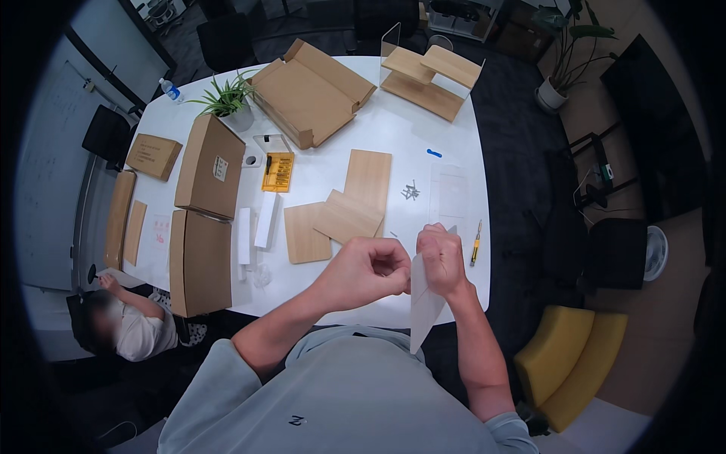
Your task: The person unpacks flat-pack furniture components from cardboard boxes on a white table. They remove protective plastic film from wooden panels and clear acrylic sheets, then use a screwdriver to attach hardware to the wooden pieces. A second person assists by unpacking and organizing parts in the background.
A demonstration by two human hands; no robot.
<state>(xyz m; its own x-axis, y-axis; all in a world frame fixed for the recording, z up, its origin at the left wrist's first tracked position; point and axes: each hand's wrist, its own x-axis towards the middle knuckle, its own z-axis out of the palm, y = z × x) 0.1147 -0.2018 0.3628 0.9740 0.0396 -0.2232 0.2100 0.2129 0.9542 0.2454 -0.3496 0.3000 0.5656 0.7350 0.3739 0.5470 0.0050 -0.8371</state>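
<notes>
My right hand (444, 261) is closed around a thin, translucent flat panel (427, 306) held on edge above the table's near side. Beside its left edge, my left hand (367, 271) is curled into a pinch; whatever its fingertips hold is too small to make out. Just beyond the hands lie several light wood boards (368, 178), partly overlapping. A small heap of screws (411, 191) rests right of them. Another clear panel (449, 189) lies flat farther right, near a yellow-and-black screwdriver (476, 244).
An open cardboard box (310, 94) and a wood shelf with clear sides (431, 79) stand at the back. Left are a yellow bit set (277, 172), white boxes (265, 219), upright cartons (203, 261) and a potted plant (234, 110). Another person (136, 321) sits at the left edge.
</notes>
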